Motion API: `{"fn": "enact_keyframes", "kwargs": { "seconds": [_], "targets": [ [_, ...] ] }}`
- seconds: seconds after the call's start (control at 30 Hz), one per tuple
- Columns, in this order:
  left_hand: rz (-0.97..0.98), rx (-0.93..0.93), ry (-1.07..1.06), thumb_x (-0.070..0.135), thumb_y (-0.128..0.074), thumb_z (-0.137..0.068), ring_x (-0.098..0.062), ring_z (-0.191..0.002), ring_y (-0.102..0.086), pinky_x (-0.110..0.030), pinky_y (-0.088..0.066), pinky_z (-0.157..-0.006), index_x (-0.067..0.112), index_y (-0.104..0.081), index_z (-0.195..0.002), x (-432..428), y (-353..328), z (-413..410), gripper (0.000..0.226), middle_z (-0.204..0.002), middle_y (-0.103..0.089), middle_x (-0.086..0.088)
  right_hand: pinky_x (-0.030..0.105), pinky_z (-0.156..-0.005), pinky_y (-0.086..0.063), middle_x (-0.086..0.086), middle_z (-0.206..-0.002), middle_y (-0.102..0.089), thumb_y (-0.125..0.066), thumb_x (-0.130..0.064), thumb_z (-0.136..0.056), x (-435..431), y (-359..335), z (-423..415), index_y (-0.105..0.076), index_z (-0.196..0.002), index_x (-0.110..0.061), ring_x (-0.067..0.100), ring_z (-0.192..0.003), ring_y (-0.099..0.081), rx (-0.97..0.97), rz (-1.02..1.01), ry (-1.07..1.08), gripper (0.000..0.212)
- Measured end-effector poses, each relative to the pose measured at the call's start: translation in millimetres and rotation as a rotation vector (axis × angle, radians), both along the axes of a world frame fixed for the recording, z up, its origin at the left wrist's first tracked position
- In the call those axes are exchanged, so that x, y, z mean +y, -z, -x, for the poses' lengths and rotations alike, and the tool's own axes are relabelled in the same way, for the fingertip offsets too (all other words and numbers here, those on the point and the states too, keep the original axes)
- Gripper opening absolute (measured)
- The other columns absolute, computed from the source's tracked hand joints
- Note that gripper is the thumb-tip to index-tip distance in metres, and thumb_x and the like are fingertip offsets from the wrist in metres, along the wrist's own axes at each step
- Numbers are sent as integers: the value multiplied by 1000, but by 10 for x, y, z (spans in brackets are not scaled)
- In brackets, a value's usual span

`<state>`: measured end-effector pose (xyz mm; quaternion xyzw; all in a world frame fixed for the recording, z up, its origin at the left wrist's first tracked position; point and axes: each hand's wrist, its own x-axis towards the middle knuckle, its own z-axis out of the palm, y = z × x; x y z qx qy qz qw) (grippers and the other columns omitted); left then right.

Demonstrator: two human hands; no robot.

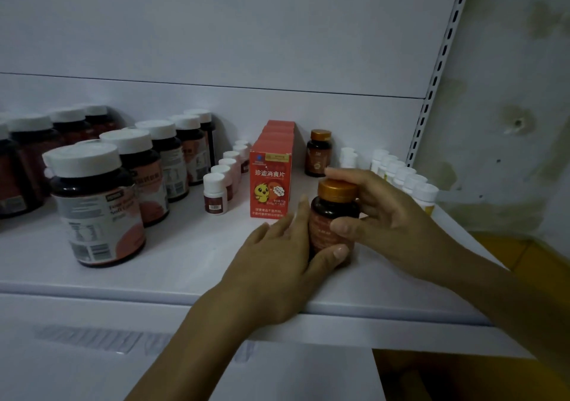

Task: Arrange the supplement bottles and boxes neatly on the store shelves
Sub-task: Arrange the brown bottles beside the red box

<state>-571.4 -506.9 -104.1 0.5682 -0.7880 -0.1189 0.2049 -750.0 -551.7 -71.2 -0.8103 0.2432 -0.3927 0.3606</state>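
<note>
A dark brown bottle with a gold cap (pixel 334 212) stands on the white shelf (pixel 191 246), right of centre. My left hand (pixel 277 265) wraps its lower body, thumb across the front. My right hand (pixel 385 215) grips its cap and shoulder from the right. A second gold-capped bottle (pixel 319 153) stands behind it near the back panel. A row of red boxes (pixel 271 178) with a yellow chick on the front runs back just left of the held bottle.
Big dark jars with white lids (pixel 98 203) fill the shelf's left side in rows. Small white-capped bottles (pixel 217 192) line up left of the boxes, and more white bottles (pixel 410 181) run along the right edge by the slotted upright (pixel 431 85).
</note>
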Motion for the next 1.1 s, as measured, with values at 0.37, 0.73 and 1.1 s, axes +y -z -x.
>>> {"fn": "enact_keyframes", "kwargs": {
  "seconds": [0.37, 0.73, 1.1],
  "targets": [
    [15, -85, -103, 53, -28, -98, -15, -122, -46, -31, -37, -102, 29, -25, -144, 37, -111, 34, 52, -139, -48, 5, 13, -72, -51, -24, -107, -53, -76, -23, -79, -62, -362, 129, -39, -137, -35, -3, -87, -61, 528, 297, 201, 69],
    [10, -42, -64, 50, -26, -97, -2, -134, -33, -21, -26, -109, 39, -27, -146, 118, -130, -342, 50, -150, -34, 16, 18, -68, -39, -3, -128, -56, -72, -20, -83, -535, -347, -53, -41, -135, -21, 8, -80, -57, 634, 443, 392, 60],
    [131, -14, -72, 49, -30, -97, -1, -125, -40, -20, -34, -102, 40, -36, -140, 103, -124, -325, 44, -142, -42, 19, 35, -74, -46, -2, -94, -53, -65, -47, -82, -1412, -710, -390, -49, -106, -17, 16, -84, -52, 502, 273, 666, 41]
  ]
}}
